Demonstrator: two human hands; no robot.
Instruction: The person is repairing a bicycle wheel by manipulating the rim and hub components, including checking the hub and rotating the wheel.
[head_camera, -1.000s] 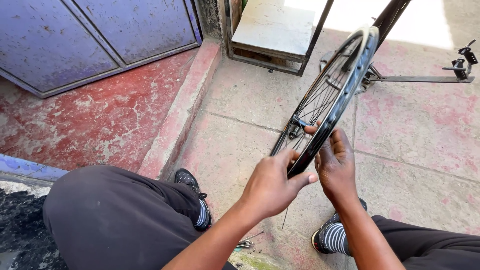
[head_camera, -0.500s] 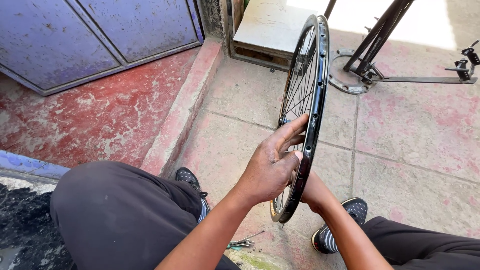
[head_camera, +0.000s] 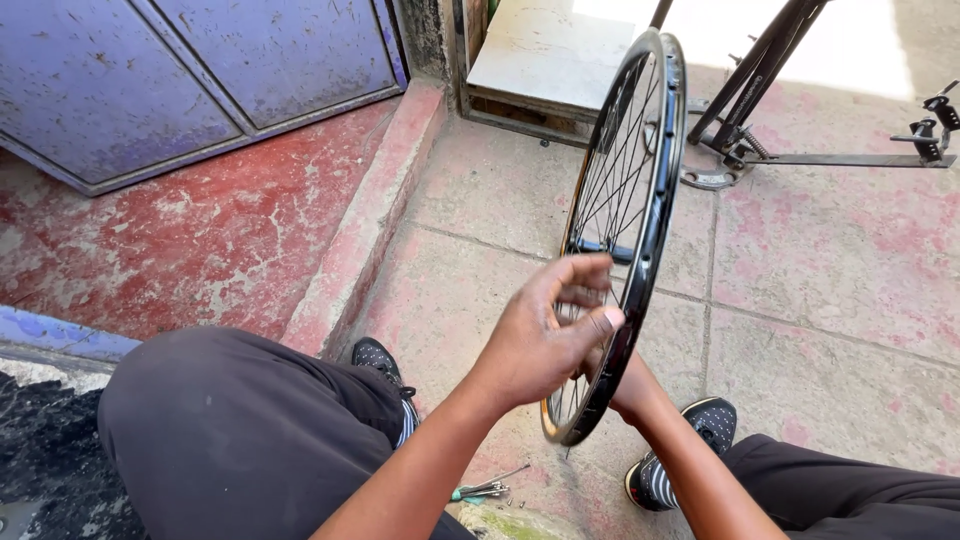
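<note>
The head view looks down at a person who sits low over a paved floor of pinkish tiles (head_camera: 800, 330). A bare bicycle wheel rim (head_camera: 655, 250) with thin spokes (head_camera: 610, 200) stands upright, almost edge-on to the camera, between the knees and a little in front of them; I cannot tell if its lower edge rests on the ground. The left hand (head_camera: 545, 340) is at the near side of the rim, low on it. Its fingers (head_camera: 575, 275) are half curled and spread, with the fingertips at the spokes and the thumb touching the rim wall; it pinches lightly and does not hold firmly. The right hand (head_camera: 630, 385) is behind the rim and mostly hidden, so I cannot tell how its fingers stand, only that the wrist comes up to the rim from the far side.

In my judgement the risk is that the wheel tips sideways, because the grip of the left hand is loose and the rim is tall and narrow. If the wheel turns, a finger between the spokes can be caught. The wheel could also fall against the black metal stand (head_camera: 760, 90) behind it. Small tools (head_camera: 485, 489) lie on the floor near the striped-sock foot (head_camera: 385, 365), and a shoe could step on them.
</note>
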